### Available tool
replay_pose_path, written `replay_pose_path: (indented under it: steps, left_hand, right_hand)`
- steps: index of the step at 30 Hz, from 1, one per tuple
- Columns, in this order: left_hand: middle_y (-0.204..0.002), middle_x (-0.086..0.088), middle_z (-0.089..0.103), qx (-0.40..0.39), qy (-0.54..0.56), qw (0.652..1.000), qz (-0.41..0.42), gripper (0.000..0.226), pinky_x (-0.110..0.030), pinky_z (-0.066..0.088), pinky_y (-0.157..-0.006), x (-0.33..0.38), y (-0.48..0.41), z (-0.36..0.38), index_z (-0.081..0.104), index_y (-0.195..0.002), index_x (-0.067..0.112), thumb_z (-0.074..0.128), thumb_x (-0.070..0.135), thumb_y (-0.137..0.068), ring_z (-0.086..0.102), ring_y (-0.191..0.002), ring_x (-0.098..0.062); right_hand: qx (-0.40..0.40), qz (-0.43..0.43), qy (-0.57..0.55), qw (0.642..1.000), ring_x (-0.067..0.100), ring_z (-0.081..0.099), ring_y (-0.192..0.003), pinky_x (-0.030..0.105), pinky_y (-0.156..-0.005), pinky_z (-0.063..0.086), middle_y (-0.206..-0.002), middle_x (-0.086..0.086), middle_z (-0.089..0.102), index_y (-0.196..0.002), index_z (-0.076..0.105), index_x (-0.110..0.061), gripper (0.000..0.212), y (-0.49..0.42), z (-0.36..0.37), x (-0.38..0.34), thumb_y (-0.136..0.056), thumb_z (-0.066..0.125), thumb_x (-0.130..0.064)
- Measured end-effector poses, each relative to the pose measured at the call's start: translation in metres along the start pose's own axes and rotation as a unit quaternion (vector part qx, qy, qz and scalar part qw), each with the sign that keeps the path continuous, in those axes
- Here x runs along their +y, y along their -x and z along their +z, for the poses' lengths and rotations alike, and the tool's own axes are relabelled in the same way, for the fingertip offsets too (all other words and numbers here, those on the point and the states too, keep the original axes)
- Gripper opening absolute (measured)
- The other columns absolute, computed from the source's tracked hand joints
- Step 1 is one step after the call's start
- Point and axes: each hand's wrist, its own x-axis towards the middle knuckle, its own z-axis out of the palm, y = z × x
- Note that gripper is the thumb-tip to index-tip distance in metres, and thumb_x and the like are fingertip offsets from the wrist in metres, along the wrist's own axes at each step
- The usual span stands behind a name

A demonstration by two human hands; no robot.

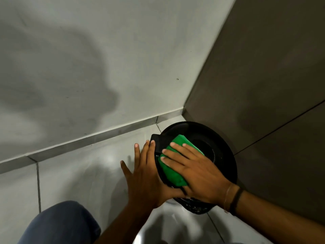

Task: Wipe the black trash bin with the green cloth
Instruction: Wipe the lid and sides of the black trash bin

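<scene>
A round black trash bin [221, 143] stands on the tiled floor in the corner where two walls meet. A folded green cloth [177, 143] lies on the bin's lid near its left edge. My right hand [195, 171] presses flat on the cloth, fingers spread and pointing left. My left hand [146, 171] rests against the bin's left side, fingers apart, with the fingertips at the lid's hinge block and the thumb under the rim. The bin's meshed lower wall shows below my right wrist.
A pale grey wall [88, 59] with a skirting strip runs along the left. A dark brown tiled wall [263, 85] closes the right side, tight against the bin. My knee in blue jeans [59, 224] is at the bottom left. Pale floor tiles [79, 173] lie left of the bin.
</scene>
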Motion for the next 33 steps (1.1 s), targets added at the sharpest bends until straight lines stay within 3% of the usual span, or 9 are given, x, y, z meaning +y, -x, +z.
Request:
replay_pose_path:
  steps: [6,12,16,19,21,24,27,30,33]
  left_hand:
    - [-0.180,0.013,-0.011,0.002,0.041,0.999,0.006,0.181,-0.081,0.006,-0.125,-0.002,-0.001,0.002,-0.017,-0.166,0.034,0.055,0.116,-0.022,-0.021,-0.165,-0.020]
    - [-0.180,0.012,-0.011,0.002,0.033,0.999,0.001,0.182,-0.080,0.003,-0.125,0.001,0.000,0.001,-0.018,-0.166,0.033,0.052,0.118,-0.020,-0.021,-0.165,-0.020]
    - [-0.180,0.012,-0.009,0.003,0.028,0.999,-0.014,0.184,-0.080,0.001,-0.125,0.003,0.000,-0.001,-0.018,-0.165,0.034,0.049,0.119,-0.016,-0.021,-0.165,-0.020]
    - [-0.180,0.011,-0.005,0.004,0.023,1.000,-0.021,0.184,-0.081,0.001,-0.125,0.004,-0.001,-0.002,-0.015,-0.166,0.035,0.048,0.119,-0.015,-0.021,-0.165,-0.019]
    - [-0.181,0.011,-0.001,0.009,0.031,0.999,-0.019,0.185,-0.080,0.002,-0.125,0.006,0.000,-0.004,-0.011,-0.168,0.035,0.049,0.119,-0.015,-0.019,-0.166,-0.018]
    - [-0.180,0.012,0.004,0.009,0.041,0.999,-0.019,0.185,-0.080,0.004,-0.125,0.010,0.002,-0.007,-0.005,-0.168,0.035,0.052,0.117,-0.013,-0.015,-0.166,-0.017]
    - [-0.180,0.013,0.007,0.012,0.046,0.999,-0.017,0.185,-0.080,0.007,-0.125,0.011,0.002,-0.008,-0.002,-0.168,0.035,0.056,0.116,-0.013,-0.011,-0.167,-0.015]
    - [-0.180,0.013,0.007,0.009,0.051,0.998,-0.017,0.185,-0.080,0.008,-0.125,0.011,0.000,-0.007,-0.001,-0.168,0.035,0.058,0.115,-0.013,-0.009,-0.167,-0.015]
    - [-0.180,0.011,0.010,0.006,0.035,0.999,-0.016,0.183,-0.080,0.014,-0.124,0.012,0.000,-0.006,0.001,-0.169,0.033,0.058,0.114,-0.015,-0.005,-0.168,-0.017]
  right_hand:
    - [0.042,0.130,-0.110,0.985,0.017,0.027,-0.162,0.049,-0.131,0.026,-0.168,-0.008,0.041,-0.161,0.043,-0.028,0.079,0.017,-0.003,0.055,-0.087,0.067,-0.015]
    - [0.061,0.107,-0.144,0.982,0.018,0.037,-0.157,0.045,-0.131,0.023,-0.161,-0.008,0.053,-0.155,0.053,-0.030,0.061,-0.060,-0.002,0.043,-0.095,0.066,-0.026]
    - [0.041,0.074,-0.153,0.985,0.017,0.054,-0.144,0.037,-0.124,0.032,-0.150,-0.006,0.064,-0.146,0.061,-0.032,0.048,-0.091,-0.009,0.054,-0.099,0.061,-0.042]
    - [0.028,0.087,-0.190,0.978,0.018,0.057,-0.139,0.041,-0.122,0.039,-0.148,-0.006,0.065,-0.143,0.063,-0.033,0.045,-0.083,-0.010,0.081,-0.102,0.058,-0.049]
    - [0.060,0.141,-0.235,0.960,0.018,0.058,-0.140,0.044,-0.123,0.040,-0.150,-0.005,0.064,-0.144,0.063,-0.031,0.044,-0.060,-0.008,0.104,-0.103,0.060,-0.046]
    - [0.119,0.250,-0.348,0.896,0.014,0.056,-0.141,0.046,-0.124,0.040,-0.152,-0.005,0.062,-0.148,0.062,-0.026,0.044,-0.007,0.004,0.127,-0.105,0.063,-0.035]
    - [0.140,0.320,-0.367,0.862,0.014,0.040,-0.155,0.048,-0.131,0.028,-0.163,-0.006,0.049,-0.156,0.052,-0.028,0.050,0.042,0.021,0.116,-0.107,0.060,-0.033]
    - [0.134,0.311,-0.244,0.909,0.011,0.017,-0.163,0.047,-0.135,0.011,-0.172,-0.014,0.033,-0.162,0.039,-0.037,0.060,0.069,0.032,0.065,-0.105,0.051,-0.051]
    - [0.121,0.230,-0.161,0.952,0.009,0.013,-0.164,0.037,-0.134,0.003,-0.173,-0.016,0.030,-0.164,0.032,-0.039,0.066,0.052,0.031,0.001,-0.102,0.042,-0.061]
